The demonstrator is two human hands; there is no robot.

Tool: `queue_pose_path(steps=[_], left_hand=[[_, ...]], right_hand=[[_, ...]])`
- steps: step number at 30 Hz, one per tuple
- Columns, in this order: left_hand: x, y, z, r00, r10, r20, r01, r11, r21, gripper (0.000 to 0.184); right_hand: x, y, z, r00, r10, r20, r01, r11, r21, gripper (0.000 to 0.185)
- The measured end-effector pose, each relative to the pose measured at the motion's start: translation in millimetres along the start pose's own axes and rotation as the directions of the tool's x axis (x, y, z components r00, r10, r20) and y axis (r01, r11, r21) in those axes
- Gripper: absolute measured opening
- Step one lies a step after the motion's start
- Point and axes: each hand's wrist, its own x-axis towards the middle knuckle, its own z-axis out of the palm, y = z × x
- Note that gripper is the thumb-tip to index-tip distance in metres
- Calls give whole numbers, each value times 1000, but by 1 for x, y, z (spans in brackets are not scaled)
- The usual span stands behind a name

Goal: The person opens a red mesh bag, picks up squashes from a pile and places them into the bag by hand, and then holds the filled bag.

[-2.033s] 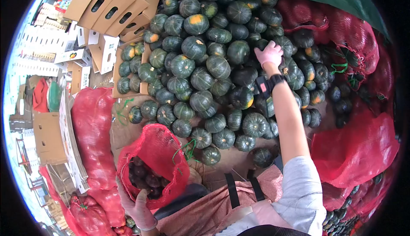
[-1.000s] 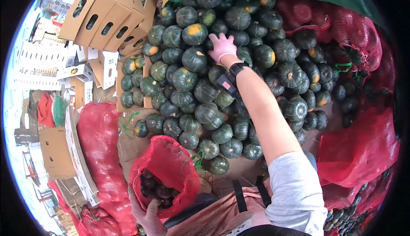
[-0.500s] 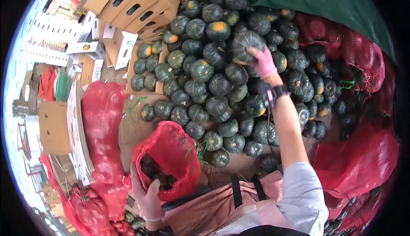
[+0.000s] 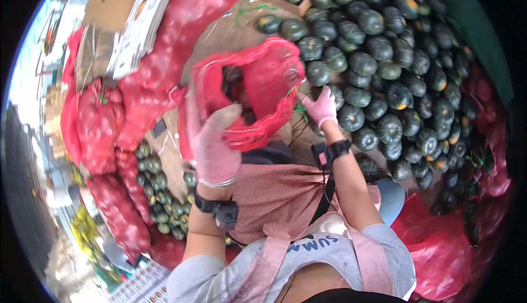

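Two gloved hands working at an open red mesh bag [image 4: 270, 80], which is standing on the floor [image 4: 225, 38] in front of the person, just off the left edge of a big pumpkin pile [image 4: 379, 49].

Left hand [image 4: 217, 148]: gripping the bag by its near-left rim, thumb lying over the mouth, fingers stretching along the outside, mesh wall sitting between them.

Right hand [image 4: 323, 108]: reaching just beyond the bag's right rim, beside the pile's near-left corner, thumb standing apart from the fingers. Cannot tell whether it is holding anything.

Inside the bag: dark round contents [image 4: 234, 78] showing through the mouth, partly hidden by mesh. Green string [image 4: 300, 113] is hanging at the bag's right edge, near the right thumb.

Pile pumpkins are mostly showing dark green, a few with orange patches. Green cloth [image 4: 466, 23] is bordering the pile's far-right edge. Filled red sacks [image 4: 206, 6] are lying along the floor's left side; smaller green squashes [image 4: 159, 182] are lying between sacks, left of the left hand.
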Motion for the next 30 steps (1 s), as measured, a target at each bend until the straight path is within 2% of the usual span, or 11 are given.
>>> queue_pose_path(steps=[3,4,7,17,19,21,22,24,26,27,30], left_hand=[[-13,-9,-4,990,-127,69,129,991,-28,74],[-14,-9,-2,974,-196,113,200,979,-28,73],[-9,-26,12,924,-289,249,292,956,25,64],[41,-104,12,948,-314,56,290,922,257,15],[30,-84,2,981,-164,-102,192,888,417,22],[11,-32,-8,985,-146,-96,175,846,503,27],[7,-6,-18,971,-218,-98,239,862,448,30],[8,36,-50,954,-213,-212,294,812,504,30],[4,86,-87,891,-283,-355,416,822,389,29],[4,88,-110,844,-207,-494,431,811,395,31],[-9,112,-151,639,-158,-753,233,972,-6,37]], right_hand=[[34,-27,-9,686,-21,728,-652,427,627,79],[43,-41,4,598,-402,694,-693,177,699,62],[46,-49,18,726,-188,661,-482,546,685,46],[-92,-18,-23,650,137,748,-722,-195,663,40],[-110,-31,-33,610,206,765,-782,0,624,39],[-101,-56,-60,721,74,689,-253,954,163,39],[-103,-103,-89,701,64,710,214,931,-295,41],[-85,-100,-91,697,-200,688,246,969,33,29],[-95,-156,-109,747,23,664,-343,870,355,22],[-111,-211,-127,589,338,734,-784,458,419,21],[-71,-203,-144,178,-51,983,-737,654,168,32]])
